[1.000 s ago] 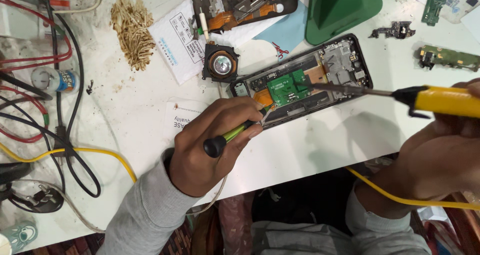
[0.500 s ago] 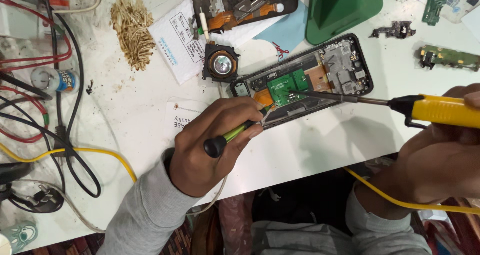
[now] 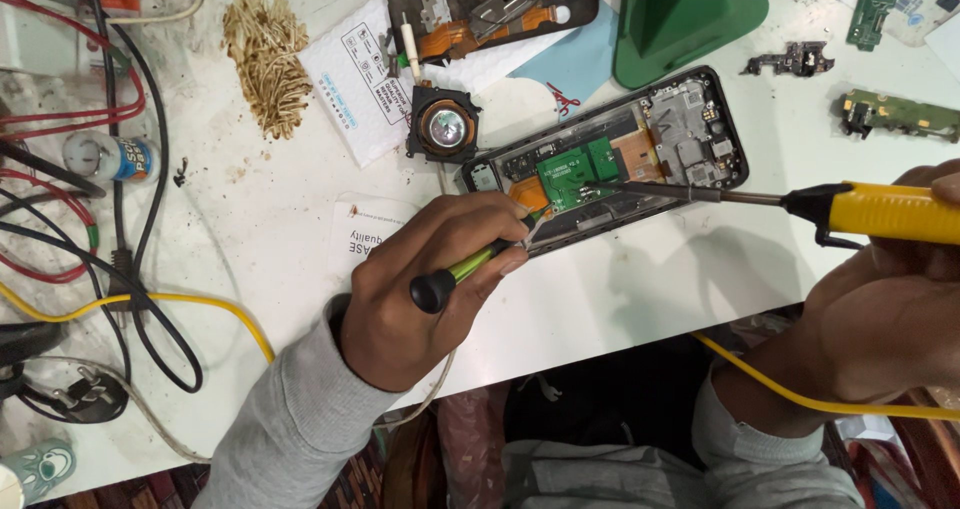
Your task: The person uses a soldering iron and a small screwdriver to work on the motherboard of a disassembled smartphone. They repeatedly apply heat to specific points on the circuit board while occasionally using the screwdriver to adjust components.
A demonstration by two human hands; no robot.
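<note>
Soldering iron [image 3: 800, 204] tip further onto green board [image 3: 575, 174]

A yellow-handled soldering iron [image 3: 880, 212] is showing a black collar. The green circuit board [image 3: 572, 171] is sitting inside the black phone frame [image 3: 610, 159]. The screwdriver [image 3: 462, 271] is showing lime green with a black cap. Grey sleeves [image 3: 290, 419] are lying over the white table [image 3: 650, 279].
</note>
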